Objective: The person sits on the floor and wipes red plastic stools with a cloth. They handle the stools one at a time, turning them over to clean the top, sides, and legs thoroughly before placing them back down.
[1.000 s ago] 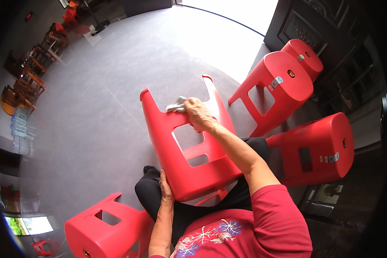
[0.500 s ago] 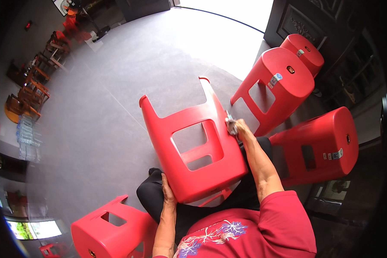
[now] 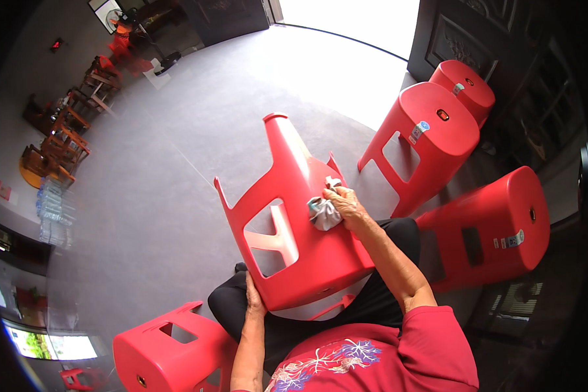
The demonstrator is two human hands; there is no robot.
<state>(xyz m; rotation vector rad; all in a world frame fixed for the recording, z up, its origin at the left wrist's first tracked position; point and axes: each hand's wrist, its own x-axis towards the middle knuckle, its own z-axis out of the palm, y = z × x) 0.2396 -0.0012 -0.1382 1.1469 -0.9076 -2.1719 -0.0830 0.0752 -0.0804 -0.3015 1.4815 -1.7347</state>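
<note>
A red plastic stool point(image 3: 320, 258) lies tipped over my lap, its legs pointing away from me and its seat end toward my body. My left hand point(image 3: 255, 298) grips its left side near the seat, fingers partly hidden behind the edge. In my right hand point(image 3: 346, 206) is a bunched grey-and-white cloth point(image 3: 323, 215), pressed against the stool's broad side below a leg. The fingers of that hand are closed around the cloth.
Red stools stand at the right: one near point(image 3: 480, 228), one farther point(image 3: 438, 121) and another behind it point(image 3: 467, 85). One more stool point(image 3: 173, 349) is at the lower left. Wooden chairs point(image 3: 65, 144) and clear bottles point(image 3: 53, 212) line the left. Dark door panels point(image 3: 460, 42) flank a bright doorway.
The stool on my lap has turned, bringing a leg and a solid side toward the middle. My right hand with the cloth has moved left and slightly down, from the stool's right edge onto its face.
</note>
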